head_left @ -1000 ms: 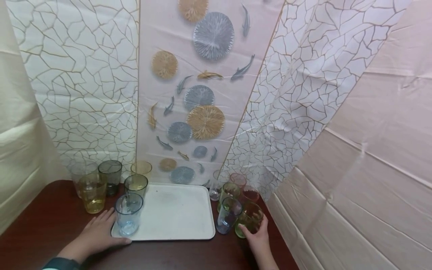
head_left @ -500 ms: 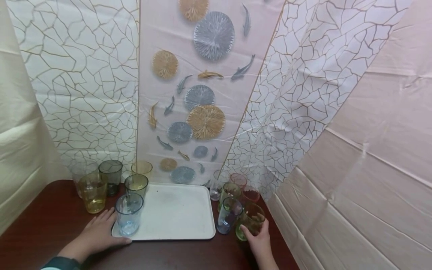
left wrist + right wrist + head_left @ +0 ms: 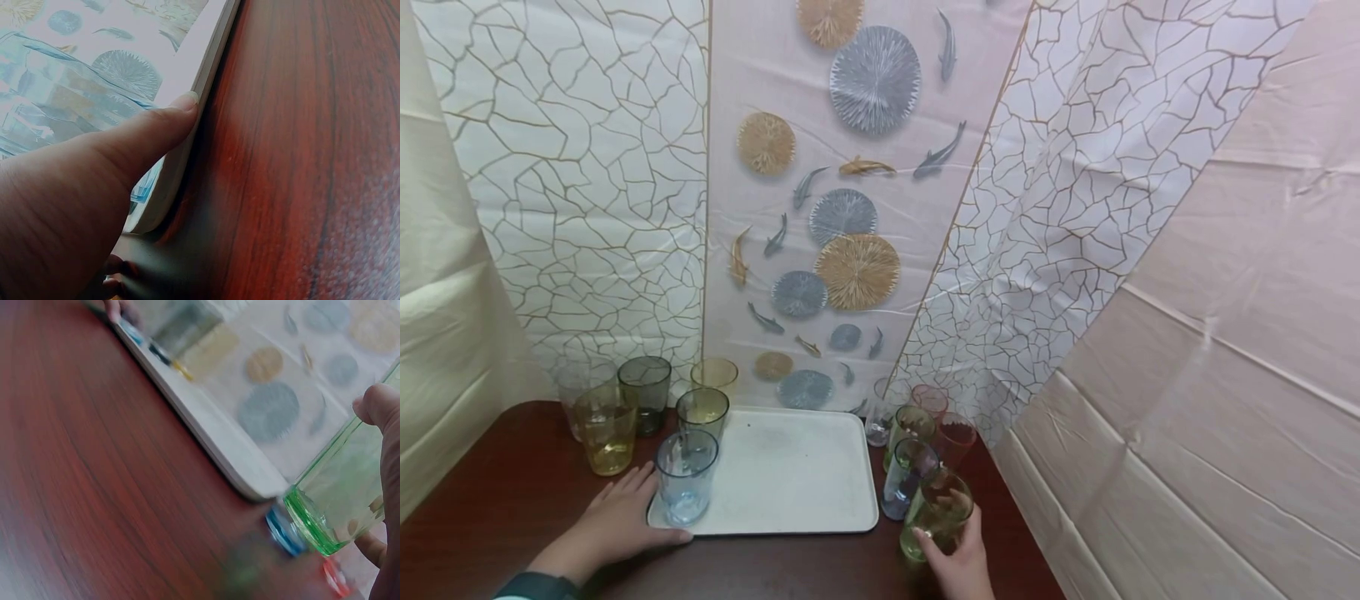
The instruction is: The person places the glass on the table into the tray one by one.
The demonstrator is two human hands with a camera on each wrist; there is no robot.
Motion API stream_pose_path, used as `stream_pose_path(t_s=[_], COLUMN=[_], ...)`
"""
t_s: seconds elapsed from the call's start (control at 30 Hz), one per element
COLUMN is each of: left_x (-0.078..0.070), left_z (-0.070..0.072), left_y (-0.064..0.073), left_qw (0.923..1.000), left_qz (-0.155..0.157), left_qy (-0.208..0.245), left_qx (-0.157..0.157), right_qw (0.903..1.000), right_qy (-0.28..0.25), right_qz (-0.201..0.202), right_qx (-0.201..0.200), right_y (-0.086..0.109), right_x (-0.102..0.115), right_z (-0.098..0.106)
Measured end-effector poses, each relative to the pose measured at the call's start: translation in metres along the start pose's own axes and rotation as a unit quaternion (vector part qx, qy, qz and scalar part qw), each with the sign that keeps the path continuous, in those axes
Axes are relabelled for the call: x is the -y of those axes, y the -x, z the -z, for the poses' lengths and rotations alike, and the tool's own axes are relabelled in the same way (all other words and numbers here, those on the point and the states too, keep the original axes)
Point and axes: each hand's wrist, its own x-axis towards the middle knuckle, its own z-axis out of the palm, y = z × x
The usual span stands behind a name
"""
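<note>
My right hand (image 3: 958, 558) grips a green drinking glass (image 3: 936, 517), thumb on its near side and fingers round the far side. In the right wrist view the green glass (image 3: 337, 487) is tilted, its base raised over the dark table. A blue glass (image 3: 906, 492) stands just left of it. My left hand (image 3: 617, 517) lies at the left front corner of the white tray (image 3: 805, 475), fingers extended. Its thumb (image 3: 156, 128) rests along the tray's edge in the left wrist view. Right beside that hand, a light blue glass (image 3: 685, 483) stands on the tray's corner.
Behind the held glass stand another green glass (image 3: 904, 442), red glasses (image 3: 957, 437) and a clear glass (image 3: 877, 425). On the left are yellow (image 3: 608, 433), dark grey (image 3: 646, 396) and other glasses. A patterned cloth (image 3: 820, 208) hangs behind the reddish-brown table (image 3: 760, 567).
My right hand has lifted the green glass and brought it left and nearer the front edge, away from the red glasses. The left hand has stayed still.
</note>
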Motion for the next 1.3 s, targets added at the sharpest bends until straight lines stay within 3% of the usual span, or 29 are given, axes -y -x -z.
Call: stream_pose_path(t_s=[0.27, 0.53, 0.77, 1.0, 1.13, 1.3], left_x=[0.004, 0.003, 0.001, 0.002, 0.003, 0.000], left_z=[-0.003, -0.002, 0.001, 0.001, 0.000, 0.000], left_y=[0.001, 0.002, 0.001, 0.001, -0.001, 0.000], left_qw=[1.0000, 1.0000, 0.9999, 0.9998, 0.9998, 0.9999], left_qz=[-0.001, 0.001, 0.014, 0.017, 0.019, 0.017], left_qy=[0.000, -0.002, -0.002, 0.001, 0.003, 0.001], left_qx=[-0.007, -0.004, 0.004, 0.002, 0.001, -0.003], right_qw=[0.9959, 0.9852, 0.9839, 0.9786, 0.9756, 0.9733], right_qy=[-0.037, -0.076, -0.040, -0.015, 0.011, 0.007], right_qz=[0.015, 0.053, 0.000, -0.038, -0.053, -0.053], right_qx=[0.082, 0.144, 0.174, 0.201, 0.213, 0.223], right_y=[-0.002, -0.025, -0.058, -0.104, -0.126, -0.142], right_x=[0.025, 0.038, 0.050, 0.064, 0.072, 0.078], right_z=[-0.039, -0.095, -0.155, -0.217, -0.243, -0.267])
